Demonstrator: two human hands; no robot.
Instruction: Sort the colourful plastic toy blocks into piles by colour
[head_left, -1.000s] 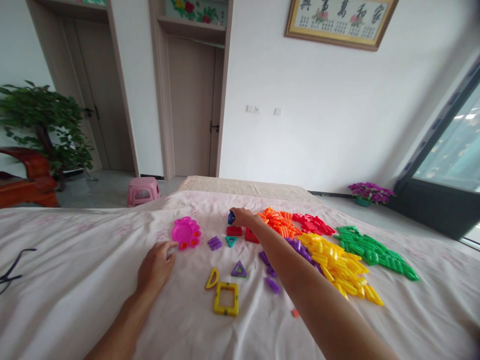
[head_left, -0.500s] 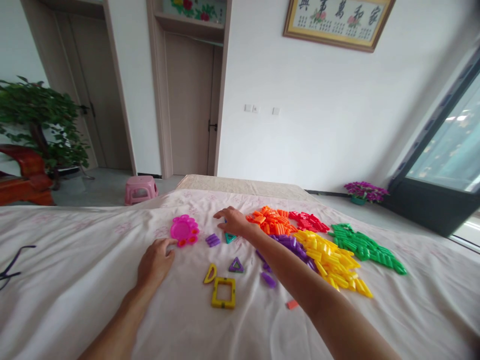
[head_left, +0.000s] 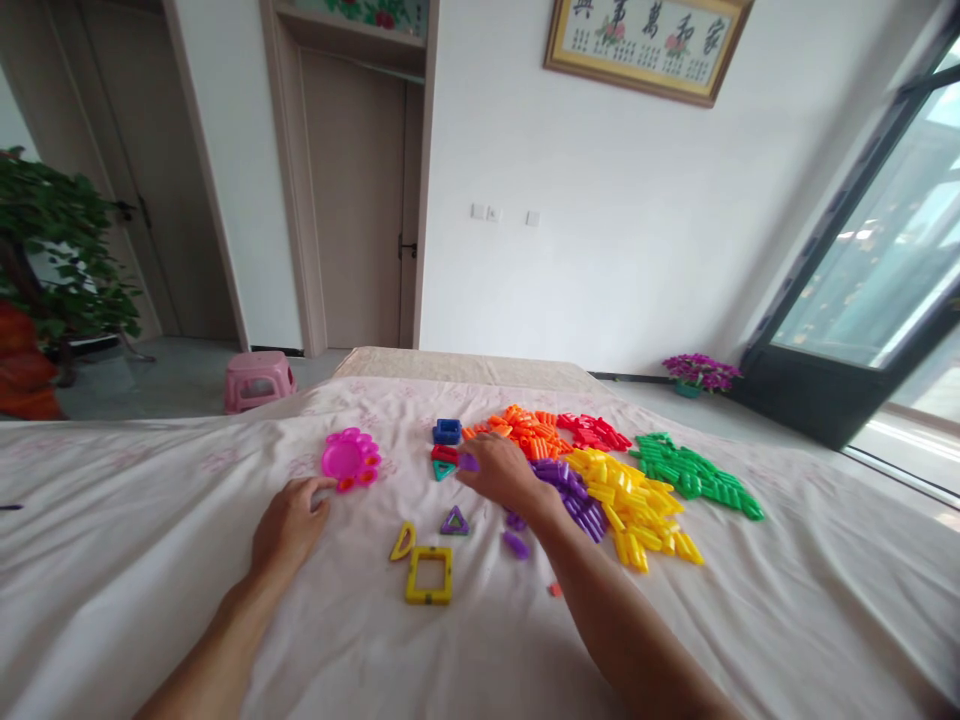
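My right hand (head_left: 501, 468) has its fingers closed on purple blocks (head_left: 469, 462), beside the pile of purple blocks (head_left: 571, 492). Just left of it lie a blue square frame (head_left: 447, 432), a red piece (head_left: 444, 454) and a teal triangle (head_left: 442, 470). My left hand (head_left: 291, 520) rests on the cloth, fingers loosely bent and apart, a fingertip at the edge of a pink flower-shaped plate (head_left: 345, 457). Small orange pieces sit in some of its petals. Nearer me are a purple triangle (head_left: 454, 521), a yellow half-ring (head_left: 403, 541) and a yellow square frame (head_left: 429, 576).
Piles of orange (head_left: 531, 432), red (head_left: 596, 432), yellow (head_left: 630, 508) and green blocks (head_left: 694, 474) spread to the right on the pale cloth (head_left: 345, 640). A loose purple block (head_left: 516, 545) lies under my right wrist's left side. A pink stool (head_left: 260, 380) stands beyond.
My right hand has moved right, uncovering the blue frame and red piece. The purple blocks that lay beside the plate are now in its fingers. The view has shifted slightly; my left hand stays by the plate.
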